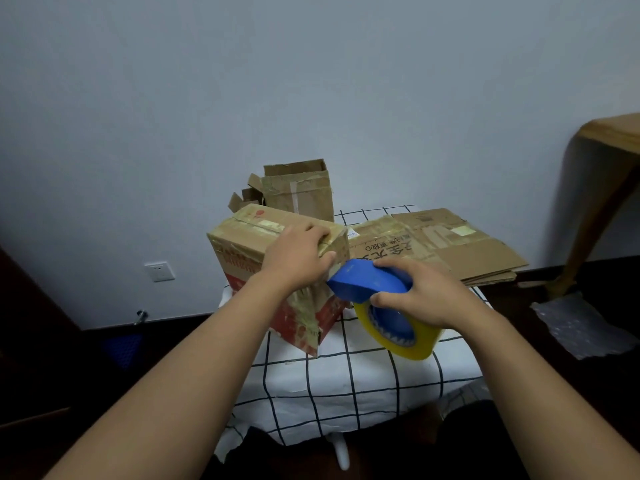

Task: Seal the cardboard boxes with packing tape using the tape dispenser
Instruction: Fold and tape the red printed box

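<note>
A closed brown cardboard box (249, 237) with red print stands on the checked tablecloth (346, 382), old tape across its top. My left hand (294, 258) rests on the box's near right top corner, fingers curled over the edge and thumb against the side. My right hand (422, 292) grips a blue tape dispenser (360, 280) carrying a yellowish tape roll (408, 341). The dispenser's front end sits against the box's right side, just below my left thumb.
A second, open cardboard box (298, 192) stands behind the first against the wall. Flattened cardboard sheets (450, 247) lie on the right of the table. A wooden table (609, 168) and bubble wrap (581, 323) are at the right on the dark floor.
</note>
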Available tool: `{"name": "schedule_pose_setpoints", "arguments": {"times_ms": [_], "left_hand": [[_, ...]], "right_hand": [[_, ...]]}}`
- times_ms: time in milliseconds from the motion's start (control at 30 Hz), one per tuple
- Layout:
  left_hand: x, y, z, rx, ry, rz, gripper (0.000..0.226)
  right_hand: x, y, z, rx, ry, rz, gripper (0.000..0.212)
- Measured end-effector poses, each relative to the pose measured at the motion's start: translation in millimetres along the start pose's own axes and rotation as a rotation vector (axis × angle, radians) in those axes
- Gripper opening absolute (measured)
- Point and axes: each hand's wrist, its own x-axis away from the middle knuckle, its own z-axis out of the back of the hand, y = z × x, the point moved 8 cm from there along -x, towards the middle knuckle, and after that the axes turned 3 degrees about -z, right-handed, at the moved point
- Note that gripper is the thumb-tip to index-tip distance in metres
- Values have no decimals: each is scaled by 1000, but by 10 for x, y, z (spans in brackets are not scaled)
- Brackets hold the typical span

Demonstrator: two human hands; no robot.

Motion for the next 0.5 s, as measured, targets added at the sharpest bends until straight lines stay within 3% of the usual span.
{"name": "schedule_pose_setpoints", "arguments": {"times_ms": [300,500], "left_hand": [[-3,12,6,31,-73,51,53],[2,141,-62,-43,-125,87,46]], "right_hand": [[-150,-112,86,124,-85,42,83],[-341,-253,158,144,-143,52,64]]}}
